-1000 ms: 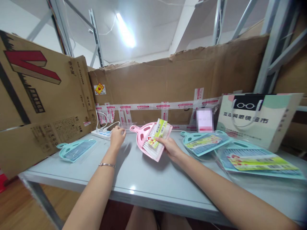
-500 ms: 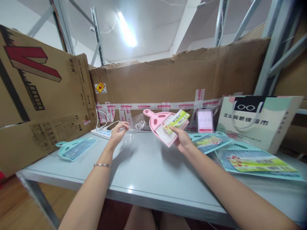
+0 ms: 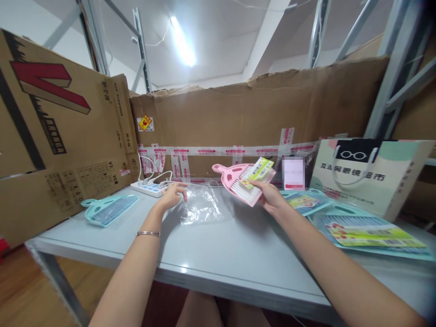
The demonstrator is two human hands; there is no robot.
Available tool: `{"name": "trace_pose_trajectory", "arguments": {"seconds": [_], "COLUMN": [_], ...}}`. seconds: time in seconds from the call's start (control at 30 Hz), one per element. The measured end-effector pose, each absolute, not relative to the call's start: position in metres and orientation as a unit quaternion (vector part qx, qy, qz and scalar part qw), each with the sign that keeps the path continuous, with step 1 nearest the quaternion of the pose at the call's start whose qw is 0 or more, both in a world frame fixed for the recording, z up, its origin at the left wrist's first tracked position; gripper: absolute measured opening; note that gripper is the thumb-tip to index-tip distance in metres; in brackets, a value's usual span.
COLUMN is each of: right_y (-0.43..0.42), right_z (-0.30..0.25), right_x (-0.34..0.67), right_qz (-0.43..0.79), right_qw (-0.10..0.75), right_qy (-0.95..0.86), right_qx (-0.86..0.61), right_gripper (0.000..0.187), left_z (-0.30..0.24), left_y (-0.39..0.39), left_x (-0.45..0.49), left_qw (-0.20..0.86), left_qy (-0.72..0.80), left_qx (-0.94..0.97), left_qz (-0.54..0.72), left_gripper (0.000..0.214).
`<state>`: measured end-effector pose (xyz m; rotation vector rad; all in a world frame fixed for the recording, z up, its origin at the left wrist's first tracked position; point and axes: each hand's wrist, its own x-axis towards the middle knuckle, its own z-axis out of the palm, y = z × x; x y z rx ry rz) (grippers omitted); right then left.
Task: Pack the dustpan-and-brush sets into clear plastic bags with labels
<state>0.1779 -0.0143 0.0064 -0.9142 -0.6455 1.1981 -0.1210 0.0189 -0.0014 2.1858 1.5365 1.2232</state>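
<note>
My right hand [image 3: 270, 196] grips a pink dustpan [image 3: 227, 178] by its wide end, raised above the table. A white-bristled brush [image 3: 250, 193] lies in the pan, and a green-and-yellow printed card [image 3: 260, 170] sits over it under my thumb. To the left, my left hand [image 3: 173, 196] is open, its fingers apart beside a clear plastic bag [image 3: 204, 205]. The bag looks crumpled and rests on the tabletop.
A wrapped teal dustpan set [image 3: 111, 210] lies at the left, with more teal sets [image 3: 371, 227] at the right. A power strip [image 3: 150, 187] stands behind my left hand. A paper bag [image 3: 361, 186] and cardboard [image 3: 218, 118] border the grey table [image 3: 218, 259].
The clear bag has dropped from my left hand onto the table. My left hand has opened and lowered slightly. The pink dustpan stays in my right hand, a little further right.
</note>
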Motion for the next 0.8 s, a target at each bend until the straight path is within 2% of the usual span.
{"name": "trace_pose_trajectory", "arguments": {"seconds": [0.13,0.23,0.33,0.43,0.6,0.8], "right_y": [-0.014,-0.015,-0.017,-0.019,-0.016,-0.016], "right_z": [0.006,0.007,0.009,0.01,0.009,0.008], "right_x": [0.182,0.18,0.179,0.178,0.179,0.179], "right_qz": [0.519,0.521,0.517,0.512,0.515,0.525], "right_qw": [0.671,0.668,0.671,0.67,0.671,0.673], "right_qy": [-0.299,-0.305,-0.306,-0.304,-0.298,-0.295], "right_qx": [-0.436,-0.436,-0.435,-0.443,-0.443,-0.429], "right_gripper": [0.016,0.015,0.015,0.014,0.014,0.015], "left_z": [0.001,-0.001,-0.009,-0.019,-0.027,-0.021], "left_y": [0.018,0.01,-0.004,-0.016,-0.015,0.001], "left_x": [-0.109,-0.087,-0.058,-0.033,-0.024,-0.04], "left_qw": [-0.016,0.004,0.043,0.037,0.043,0.058], "left_qy": [0.571,0.517,0.483,0.484,0.51,0.521], "left_qx": [0.719,0.782,0.828,0.833,0.83,0.809], "left_qz": [0.396,0.348,0.282,0.265,0.222,0.265], "left_gripper": [0.027,0.018,0.032,0.041,0.007,0.01]}}
